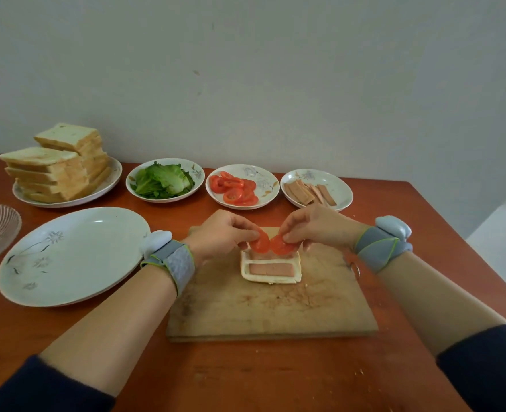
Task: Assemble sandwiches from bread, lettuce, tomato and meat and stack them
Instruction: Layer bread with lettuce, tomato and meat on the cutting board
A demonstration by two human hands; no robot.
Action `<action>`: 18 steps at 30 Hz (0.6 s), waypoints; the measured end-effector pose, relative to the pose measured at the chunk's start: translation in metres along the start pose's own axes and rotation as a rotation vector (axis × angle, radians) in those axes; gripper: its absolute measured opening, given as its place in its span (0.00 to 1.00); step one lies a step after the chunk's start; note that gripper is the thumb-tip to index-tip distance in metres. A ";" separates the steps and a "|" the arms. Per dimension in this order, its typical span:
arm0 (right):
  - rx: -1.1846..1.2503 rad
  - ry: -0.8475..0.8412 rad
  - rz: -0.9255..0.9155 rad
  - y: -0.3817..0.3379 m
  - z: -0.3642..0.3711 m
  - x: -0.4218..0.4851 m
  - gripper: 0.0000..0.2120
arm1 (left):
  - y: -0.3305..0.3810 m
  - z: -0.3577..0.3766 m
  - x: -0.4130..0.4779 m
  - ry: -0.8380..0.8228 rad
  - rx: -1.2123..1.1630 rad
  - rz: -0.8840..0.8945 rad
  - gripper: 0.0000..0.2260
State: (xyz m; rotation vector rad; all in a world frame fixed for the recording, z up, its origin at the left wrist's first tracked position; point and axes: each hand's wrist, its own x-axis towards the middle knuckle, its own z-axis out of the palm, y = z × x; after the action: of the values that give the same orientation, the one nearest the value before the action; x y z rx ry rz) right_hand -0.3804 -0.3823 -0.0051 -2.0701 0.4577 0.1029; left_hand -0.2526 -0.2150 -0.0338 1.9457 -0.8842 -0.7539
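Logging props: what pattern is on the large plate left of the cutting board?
The large plate is pale with grey flower sprigs, seen in the head view.

Behind the cutting board (272, 307), left to right: bread (58, 171), lettuce (162, 181), tomato (235, 188), meat (309, 191).

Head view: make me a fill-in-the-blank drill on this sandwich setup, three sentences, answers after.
1. The left hand and the right hand each pinch a slice of ____.
2. The bread slice on the cutting board already carries strips of ____.
3. Between the bread stack and the tomato plate stands the plate of ____.
Answers: tomato; meat; lettuce.
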 end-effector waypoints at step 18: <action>-0.275 0.045 -0.069 0.003 0.017 0.005 0.08 | -0.002 0.016 -0.008 0.037 0.358 0.129 0.07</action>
State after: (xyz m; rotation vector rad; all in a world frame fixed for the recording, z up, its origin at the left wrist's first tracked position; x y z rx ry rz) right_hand -0.3749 -0.3706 -0.0178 -2.3602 0.4169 0.0818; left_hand -0.2689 -0.2150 -0.0418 2.1779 -1.1728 -0.5071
